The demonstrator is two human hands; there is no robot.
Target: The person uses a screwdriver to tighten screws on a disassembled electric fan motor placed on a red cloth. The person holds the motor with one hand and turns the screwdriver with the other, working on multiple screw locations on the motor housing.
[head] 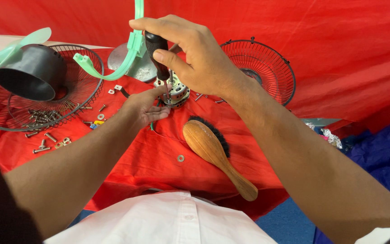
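My right hand (190, 56) grips a black-handled screwdriver (158, 56) held upright, its tip down on a small metal fan motor (176, 94) on the red cloth. My left hand (143, 107) steadies the motor from the left, fingers against its side. A wooden brush with black bristles (213, 151) lies just in front of the motor. A mint-green plastic ring piece (125, 56) stands behind the screwdriver.
A wire fan grille (80, 97) at left holds a black motor cover (30, 72) and several screws (41, 117); more screws and washers (50, 142) lie beside it. A second grille (267, 68) stands at the right. A round metal plate (143, 68) lies behind. Red cloth (150, 158) covers the table.
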